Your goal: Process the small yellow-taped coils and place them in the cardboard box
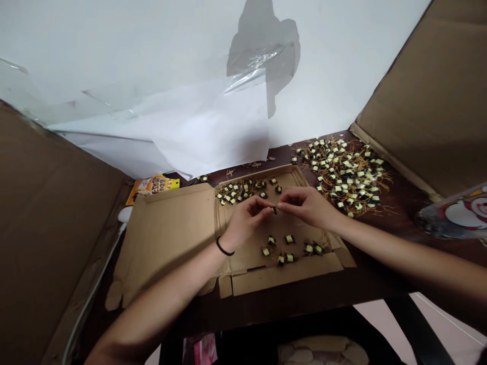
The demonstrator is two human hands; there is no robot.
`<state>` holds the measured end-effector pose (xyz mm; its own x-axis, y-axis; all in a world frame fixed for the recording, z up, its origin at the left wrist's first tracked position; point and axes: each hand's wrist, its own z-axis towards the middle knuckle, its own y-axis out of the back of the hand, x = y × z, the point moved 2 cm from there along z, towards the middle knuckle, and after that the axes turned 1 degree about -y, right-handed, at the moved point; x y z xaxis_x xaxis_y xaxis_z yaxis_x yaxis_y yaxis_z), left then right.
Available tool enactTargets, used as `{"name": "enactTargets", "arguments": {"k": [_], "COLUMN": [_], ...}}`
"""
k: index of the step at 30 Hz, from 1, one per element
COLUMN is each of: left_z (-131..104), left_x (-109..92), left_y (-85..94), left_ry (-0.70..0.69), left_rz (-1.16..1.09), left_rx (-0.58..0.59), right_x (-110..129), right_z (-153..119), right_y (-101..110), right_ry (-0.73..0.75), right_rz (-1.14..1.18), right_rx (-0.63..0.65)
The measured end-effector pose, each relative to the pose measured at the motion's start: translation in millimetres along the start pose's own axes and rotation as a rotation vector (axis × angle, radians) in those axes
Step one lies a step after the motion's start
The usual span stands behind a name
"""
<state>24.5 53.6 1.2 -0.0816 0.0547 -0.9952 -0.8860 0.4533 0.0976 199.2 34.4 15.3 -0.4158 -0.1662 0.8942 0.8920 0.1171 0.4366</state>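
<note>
Over an opened cardboard box [243,258], my two hands meet fingertip to fingertip. Between them is a small wire-wound coil [274,210], dark with thin copper leads. My left hand [249,218], with a black band at the wrist, pinches it from the left. From the right, the thumb and forefinger of my right hand [304,204] are pinched at its upper end, perhaps on a lead too fine to see. Several yellow-taped coils [289,239] lie loose in the near part of the box, and a cluster of coils [236,191] fills its back left corner.
A large heap of coils [350,172] with tangled leads covers the table at the back right. Further right stands a clear cup [456,215]. The box lid [171,233] lies folded out left, near a yellow packet [152,186] and a white cable [101,281]. Cardboard walls flank both sides.
</note>
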Motion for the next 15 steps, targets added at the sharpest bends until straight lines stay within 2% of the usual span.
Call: {"name": "enactTargets", "arguments": {"k": [10, 15], "left_z": [0.4, 0.8], "left_x": [-2.5, -3.4], "left_y": [-1.2, -1.0], "left_ry": [0.031, 0.076], "left_rz": [-0.060, -0.060], "left_rx": [0.065, 0.086], "right_x": [-2.5, -0.5], "right_z": [1.6, 0.7], "right_y": [3.2, 3.4], "right_ry": [-0.045, 0.029], "right_rz": [-0.002, -0.103], "right_rx": [-0.031, -0.067]}}
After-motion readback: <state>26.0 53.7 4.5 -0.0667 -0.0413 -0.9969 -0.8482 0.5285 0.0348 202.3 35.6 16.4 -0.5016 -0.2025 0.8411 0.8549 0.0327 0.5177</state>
